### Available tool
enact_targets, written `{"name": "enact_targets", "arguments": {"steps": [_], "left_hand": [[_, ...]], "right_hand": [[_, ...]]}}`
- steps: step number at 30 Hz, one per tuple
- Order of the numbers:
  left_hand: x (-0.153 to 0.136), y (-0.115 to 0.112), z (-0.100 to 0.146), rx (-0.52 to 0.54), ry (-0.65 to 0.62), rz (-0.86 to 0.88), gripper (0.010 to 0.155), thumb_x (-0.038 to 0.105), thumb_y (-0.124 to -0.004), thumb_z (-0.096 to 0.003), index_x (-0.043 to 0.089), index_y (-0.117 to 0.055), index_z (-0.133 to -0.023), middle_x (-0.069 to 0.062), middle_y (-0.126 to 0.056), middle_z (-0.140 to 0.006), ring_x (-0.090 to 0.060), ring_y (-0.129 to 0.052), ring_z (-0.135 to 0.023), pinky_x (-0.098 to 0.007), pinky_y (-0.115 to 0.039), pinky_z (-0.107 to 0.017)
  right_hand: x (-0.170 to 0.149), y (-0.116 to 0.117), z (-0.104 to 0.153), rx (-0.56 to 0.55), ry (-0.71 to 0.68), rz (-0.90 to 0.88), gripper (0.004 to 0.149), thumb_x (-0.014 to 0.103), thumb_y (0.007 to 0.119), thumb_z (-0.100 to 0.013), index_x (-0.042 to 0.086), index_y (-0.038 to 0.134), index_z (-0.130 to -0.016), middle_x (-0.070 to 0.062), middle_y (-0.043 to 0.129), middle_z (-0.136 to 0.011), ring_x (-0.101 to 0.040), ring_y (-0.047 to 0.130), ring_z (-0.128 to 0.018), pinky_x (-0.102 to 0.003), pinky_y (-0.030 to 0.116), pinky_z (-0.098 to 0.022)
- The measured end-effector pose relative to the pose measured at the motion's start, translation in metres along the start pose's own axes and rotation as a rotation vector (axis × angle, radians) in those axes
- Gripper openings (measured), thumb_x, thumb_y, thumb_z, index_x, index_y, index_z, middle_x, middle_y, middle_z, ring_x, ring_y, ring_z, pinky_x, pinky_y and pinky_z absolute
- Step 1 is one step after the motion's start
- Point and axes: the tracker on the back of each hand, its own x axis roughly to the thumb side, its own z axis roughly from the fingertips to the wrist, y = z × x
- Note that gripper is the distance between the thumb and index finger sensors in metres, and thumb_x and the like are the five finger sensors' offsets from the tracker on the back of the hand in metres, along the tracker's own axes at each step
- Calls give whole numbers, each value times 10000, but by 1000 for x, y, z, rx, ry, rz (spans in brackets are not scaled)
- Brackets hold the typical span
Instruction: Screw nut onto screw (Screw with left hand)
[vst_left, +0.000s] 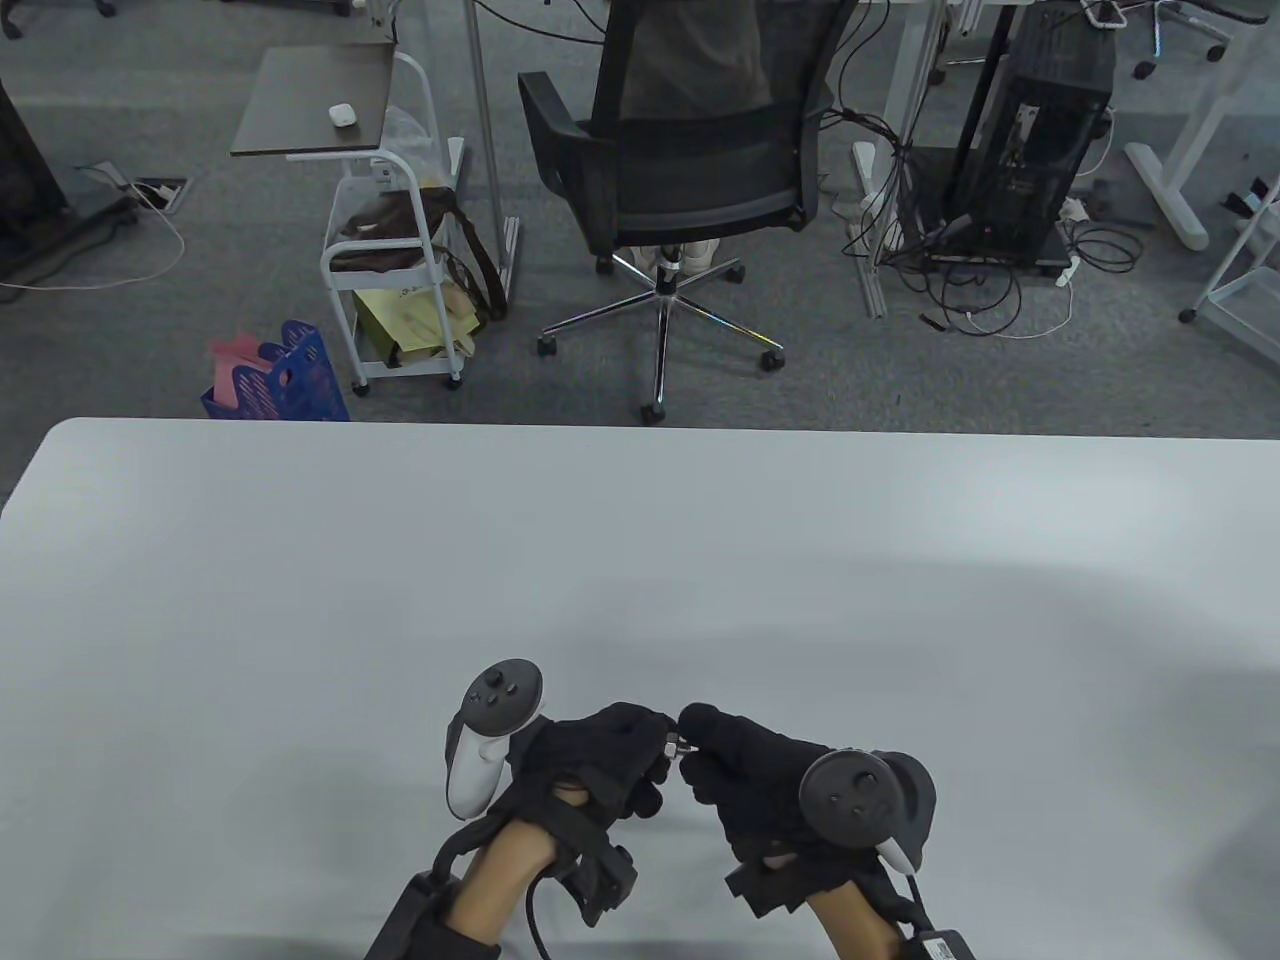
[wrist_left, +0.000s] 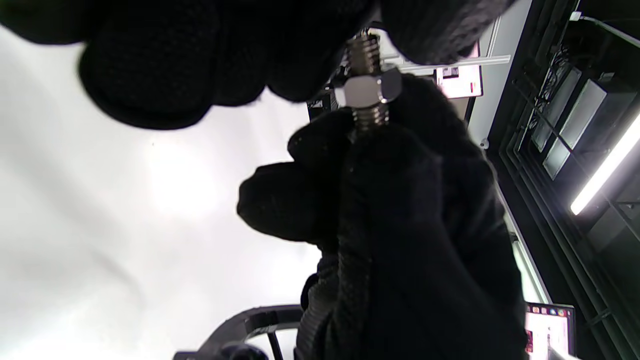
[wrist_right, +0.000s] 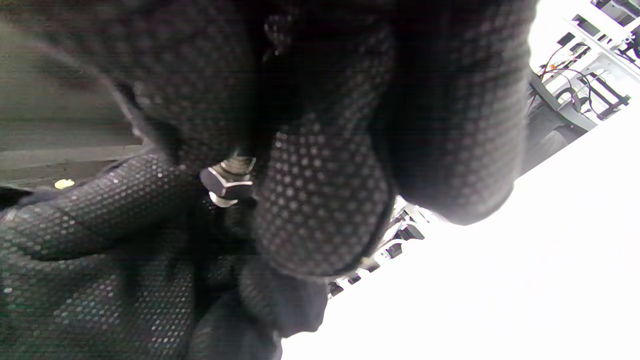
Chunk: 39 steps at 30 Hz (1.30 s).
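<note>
A silver screw (vst_left: 674, 745) is held between my two hands just above the table's near edge. In the left wrist view its threaded shaft (wrist_left: 363, 50) runs up into my left hand's fingertips (wrist_left: 280, 45), and the other end goes into my right hand's fingers (wrist_left: 380, 165). A hex nut (wrist_left: 367, 90) sits on the threads between the two grips, with thread showing on both sides. My left hand (vst_left: 650, 748) and right hand (vst_left: 697, 742) meet fingertip to fingertip. The right wrist view shows the nut (wrist_right: 227, 184) between my right fingers (wrist_right: 320, 210) and the left glove (wrist_right: 100, 235).
The white table (vst_left: 640, 560) stretches far in front of the hands. Behind its far edge stand an office chair (vst_left: 680, 170), a white cart (vst_left: 390, 270) and a blue crate (vst_left: 280, 380).
</note>
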Motion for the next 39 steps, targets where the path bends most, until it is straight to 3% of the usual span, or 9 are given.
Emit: {"name": "enact_targets", "arguments": {"steps": [5,8,12,18,21,30,32,36,39], "left_hand": [[2,-3,-1,-88,-7,12,534,348,-698,-453,48,-690,-895,-270,-781,-814,-437,-897,-523,-595,-696,-444],[-1,-2,0,-33,1,36,667,448,-695,-447,40,-634,-971,-303,-756,-845,-454,-891,-538,-602,-690,-450],[2,-3,-1,-30,-2,2,552,391,-727,-442,20,-780,-846,-304,-846,-754,-466,-922,-463,-613,-709,-404],[-1,-5,0,-76,20,26,691,463,-696,-451,43,-592,-990,-299,-726,-868,-447,-878,-562,-598,-683,-465],[0,-5,-1,-16,9,-25,575,422,-724,-436,20,-791,-841,-296,-867,-735,-460,-934,-443,-608,-721,-392],[5,-7,-1,-99,-25,-7,563,338,-711,-452,47,-644,-929,-263,-762,-821,-425,-889,-534,-589,-691,-452],[2,-6,0,-77,-15,15,660,427,-694,-453,54,-587,-987,-275,-739,-854,-435,-881,-562,-592,-687,-467],[2,-3,1,25,3,-36,561,412,-728,-434,25,-798,-834,-303,-862,-739,-471,-931,-453,-617,-716,-398],[4,-4,0,-67,4,-6,520,344,-713,-446,40,-721,-868,-281,-803,-788,-448,-905,-505,-604,-699,-434]], "right_hand": [[0,-2,0,-1,-2,-3,475,328,928,-317,136,903,-750,-80,1062,-581,-119,1183,-270,-367,1031,-277],[0,-2,0,-8,4,-24,474,327,929,-316,137,903,-750,-78,1061,-584,-120,1183,-272,-366,1031,-278],[1,0,0,4,-9,10,473,331,928,-316,137,906,-747,-74,1064,-579,-118,1183,-267,-365,1032,-276],[1,0,1,7,0,-21,474,325,930,-318,132,904,-751,-79,1060,-587,-127,1181,-279,-373,1028,-282],[1,1,1,12,3,-1,487,327,936,-318,130,893,-761,-76,1053,-599,-130,1181,-284,-374,1027,-286],[4,-2,2,-2,11,24,483,330,954,-305,128,897,-740,-77,1056,-591,-133,1178,-275,-379,1028,-279],[3,-3,2,0,7,41,480,328,952,-305,132,898,-740,-76,1055,-593,-125,1176,-277,-373,1030,-278],[4,-3,2,1,5,34,479,324,951,-307,137,895,-745,-77,1051,-601,-122,1175,-282,-373,1029,-282],[5,-3,2,0,-7,46,477,328,946,-308,144,894,-745,-73,1052,-602,-121,1176,-283,-371,1029,-284]]}}
